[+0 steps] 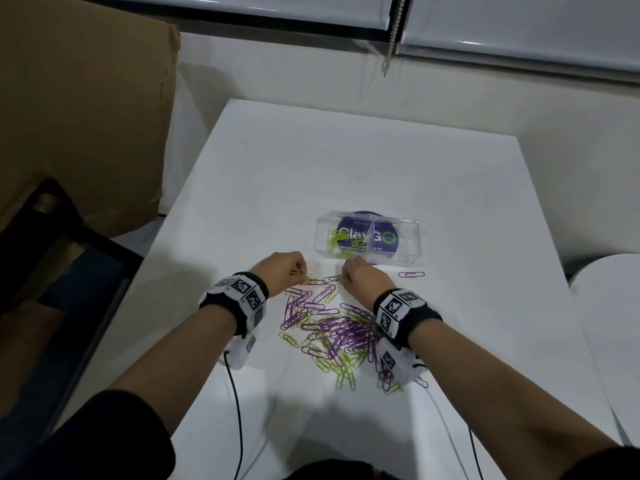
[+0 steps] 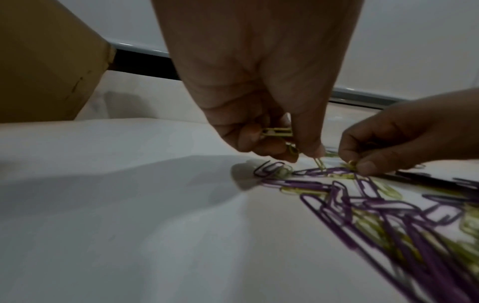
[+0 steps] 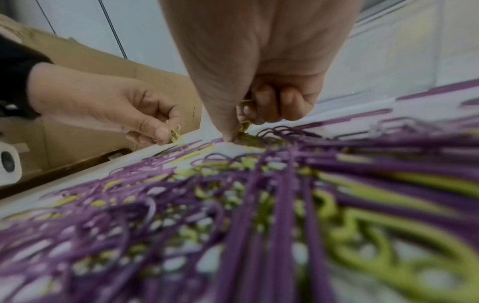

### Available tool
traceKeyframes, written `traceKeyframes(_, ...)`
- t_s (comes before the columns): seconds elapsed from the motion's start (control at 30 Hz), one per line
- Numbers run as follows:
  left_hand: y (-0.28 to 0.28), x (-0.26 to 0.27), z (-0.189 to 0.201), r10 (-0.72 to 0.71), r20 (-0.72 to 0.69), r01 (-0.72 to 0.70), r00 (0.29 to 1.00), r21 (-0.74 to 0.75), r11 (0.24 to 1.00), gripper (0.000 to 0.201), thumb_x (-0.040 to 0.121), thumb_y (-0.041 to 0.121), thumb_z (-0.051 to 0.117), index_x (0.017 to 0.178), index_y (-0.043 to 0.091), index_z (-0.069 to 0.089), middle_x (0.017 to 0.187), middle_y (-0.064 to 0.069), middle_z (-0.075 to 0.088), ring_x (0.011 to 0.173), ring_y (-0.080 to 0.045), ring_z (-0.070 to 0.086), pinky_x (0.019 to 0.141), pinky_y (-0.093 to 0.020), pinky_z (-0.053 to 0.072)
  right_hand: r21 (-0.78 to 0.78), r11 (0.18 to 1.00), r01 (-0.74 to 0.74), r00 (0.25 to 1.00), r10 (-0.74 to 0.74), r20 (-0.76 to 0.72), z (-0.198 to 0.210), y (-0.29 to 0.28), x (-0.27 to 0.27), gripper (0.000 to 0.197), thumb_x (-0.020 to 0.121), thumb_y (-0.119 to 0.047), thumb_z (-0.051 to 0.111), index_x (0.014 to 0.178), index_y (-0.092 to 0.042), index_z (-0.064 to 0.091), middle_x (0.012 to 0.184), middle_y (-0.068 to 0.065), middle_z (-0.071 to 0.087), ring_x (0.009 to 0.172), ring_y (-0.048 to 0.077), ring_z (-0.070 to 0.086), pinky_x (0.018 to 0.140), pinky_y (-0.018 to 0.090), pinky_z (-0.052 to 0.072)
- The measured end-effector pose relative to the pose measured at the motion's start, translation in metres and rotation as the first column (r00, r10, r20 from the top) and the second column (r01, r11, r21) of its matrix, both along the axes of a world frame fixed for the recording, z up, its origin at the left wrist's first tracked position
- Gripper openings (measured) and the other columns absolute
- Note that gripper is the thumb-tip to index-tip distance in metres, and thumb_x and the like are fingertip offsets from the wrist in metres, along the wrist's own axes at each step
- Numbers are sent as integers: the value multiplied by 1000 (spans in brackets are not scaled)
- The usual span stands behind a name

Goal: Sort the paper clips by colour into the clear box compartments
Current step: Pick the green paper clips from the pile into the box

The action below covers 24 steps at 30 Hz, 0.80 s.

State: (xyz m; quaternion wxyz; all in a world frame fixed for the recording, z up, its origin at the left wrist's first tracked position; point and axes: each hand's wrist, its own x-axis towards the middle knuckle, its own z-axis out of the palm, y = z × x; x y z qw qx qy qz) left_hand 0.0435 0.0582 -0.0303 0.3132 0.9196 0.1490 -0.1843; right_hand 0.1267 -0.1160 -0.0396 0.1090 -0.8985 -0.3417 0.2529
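Both hands work the far edge of the mixed pile of paper clips (image 1: 332, 334) on the white tabletop (image 1: 346, 161). The left hand (image 1: 282, 271) has its grip closed on a few green clips (image 2: 276, 132), with another pinched at its fingertips. The right hand (image 1: 360, 277) looks to be holding green clips too, though its curled fingers hide most of them. The clear box (image 1: 367, 239) sits just beyond the hands, green clips already in its left compartment. To do this well, lift each clip free of the tangled purple clips (image 3: 259, 184) before carrying the handful over, and drop it only on the green side.
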Motion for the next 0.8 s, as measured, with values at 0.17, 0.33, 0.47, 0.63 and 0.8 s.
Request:
traceKeyframes(0.17, 3, -1, 1, 41, 28, -38, 999, -90, 995, 26, 92, 22, 56, 113, 9, 62, 111, -10, 65, 99, -21, 60, 84, -24, 44, 197, 976, 92, 993, -75, -96, 2, -10, -1, 10, 96, -14, 45, 91, -7, 50, 95, 12, 51, 74, 21, 49, 74, 33, 44)
traceKeyframes(0.33, 5, -2, -1, 211, 17, -198, 977, -273, 941, 28, 96, 4, 35, 111, 4, 59, 77, 1, 56, 69, -13, 52, 63, -17, 43, 308, 894, 325, 903, -197, -382, 7, -27, -3, 8, 95, -8, 42, 93, -14, 47, 66, -4, 57, 62, 18, 49, 56, 23, 38)
traceKeyframes(0.47, 5, -2, 1, 158, 37, -148, 987, -191, 970, 26, 95, 6, 34, 100, 13, 58, 77, -1, 54, 67, -16, 47, 60, -21, 37, 322, 804, 500, 795, -278, -539, 2, -37, 1, 28, 95, 1, 35, 87, -18, 54, 64, 1, 56, 43, 7, 44, 49, 21, 35)
traceKeyframes(0.63, 0, -1, 1, 19, 0, -19, 1000, 5, 1000, 16, 95, 24, 47, 99, 11, 56, 95, -3, 55, 83, -18, 49, 75, -27, 40, 263, 831, 491, 816, -333, -472, 5, -39, 3, 32, 91, -1, 38, 67, -16, 52, 65, 2, 52, 56, 14, 44, 54, 25, 34)
traceKeyframes(0.8, -7, 2, 0, -103, -117, 121, 988, 159, 980, 28, 92, 29, 53, 114, 10, 55, 118, -7, 56, 104, -24, 54, 86, -30, 41, 83, 934, 349, 932, -336, -140, 4, -35, 2, 24, 90, -34, 54, 88, -11, 53, 89, 7, 59, 85, 23, 55, 72, 27, 38)
